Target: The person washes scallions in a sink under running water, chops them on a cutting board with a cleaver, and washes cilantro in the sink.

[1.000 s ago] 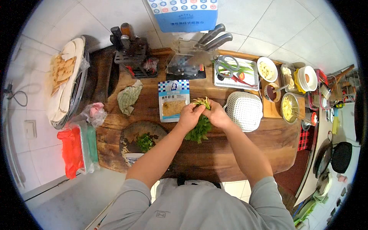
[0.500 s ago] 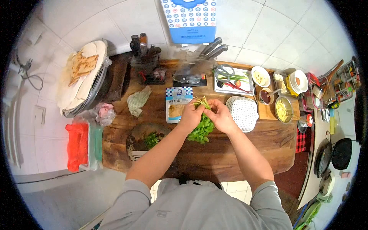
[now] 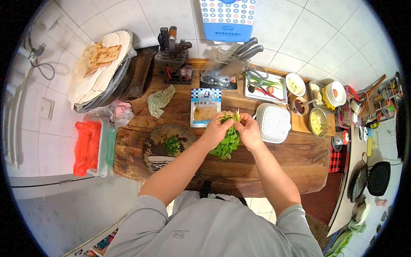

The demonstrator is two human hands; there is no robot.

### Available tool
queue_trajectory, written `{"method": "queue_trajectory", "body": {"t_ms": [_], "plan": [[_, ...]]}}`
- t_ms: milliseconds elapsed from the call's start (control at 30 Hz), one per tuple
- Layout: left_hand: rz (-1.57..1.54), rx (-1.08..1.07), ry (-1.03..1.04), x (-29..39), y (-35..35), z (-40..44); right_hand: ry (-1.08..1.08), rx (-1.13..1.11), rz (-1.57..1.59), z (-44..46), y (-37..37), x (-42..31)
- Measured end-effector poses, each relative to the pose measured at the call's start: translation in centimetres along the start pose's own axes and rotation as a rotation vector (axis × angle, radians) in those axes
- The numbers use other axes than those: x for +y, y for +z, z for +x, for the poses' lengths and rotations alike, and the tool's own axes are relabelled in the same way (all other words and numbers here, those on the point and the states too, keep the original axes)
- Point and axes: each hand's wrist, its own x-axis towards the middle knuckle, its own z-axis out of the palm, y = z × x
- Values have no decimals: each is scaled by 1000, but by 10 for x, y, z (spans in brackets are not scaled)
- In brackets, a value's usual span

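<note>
A bunch of leafy green herbs point(image 3: 227, 147), looking like cilantro, hangs leaves-down between my hands over the wooden table. My left hand point(image 3: 217, 132) is closed on the bunch near its stem end. My right hand point(image 3: 248, 130) pinches the same bunch from the other side, its fingertips close to the left ones. Pale stem ends stick up above both hands. Left of them lies a round dark cutting board point(image 3: 160, 130) with chopped greens point(image 3: 173, 145) and a broad knife blade point(image 3: 159, 162) on it. My left forearm partly covers the board.
Behind my hands lies a blue-and-white food packet point(image 3: 205, 107). An upturned white perforated basket point(image 3: 272, 123) sits to the right. Farther back are a white tray point(image 3: 266, 88) with vegetables and scissors, bowls including shredded food point(image 3: 317, 122), and a knife block point(image 3: 172, 64). A crumpled cloth point(image 3: 161, 101) lies left.
The view has shifted slightly, so the table's things appear moved. Both hands still hold the herb bunch, with the fingers slightly rearranged around the stems.
</note>
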Motion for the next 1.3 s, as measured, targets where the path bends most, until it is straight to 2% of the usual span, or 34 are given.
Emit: {"method": "queue_trajectory", "body": {"t_ms": [100,200,400,467,600,700,800,900,1000,1100,1200,1300], "plan": [[91,78,46,-3,-1,1,5,-21,77,-5,6,-4],[-43,131,-64,-1,1,0,47,-30,188,-6,9,-7],[136,191,-153,17,2,-7,108,-3,297,0,10,8],[10,168,-153,10,-1,-4,127,24,349,0,11,6],[-21,225,-104,-8,-10,6,42,19,223,-3,13,0],[-31,110,-52,-2,-6,7,20,-9,112,-1,11,1],[-18,24,-189,17,-3,7,56,-14,140,6,8,0],[-175,22,-250,6,-12,22,62,21,216,9,9,-4],[-106,56,-155,6,-14,25,30,39,268,13,10,-6],[-57,94,-149,8,-12,28,7,72,297,14,12,-10],[-269,118,-100,12,-11,33,-10,103,314,18,11,-3],[-294,218,-112,30,-7,30,-15,127,403,19,8,-4]]}}
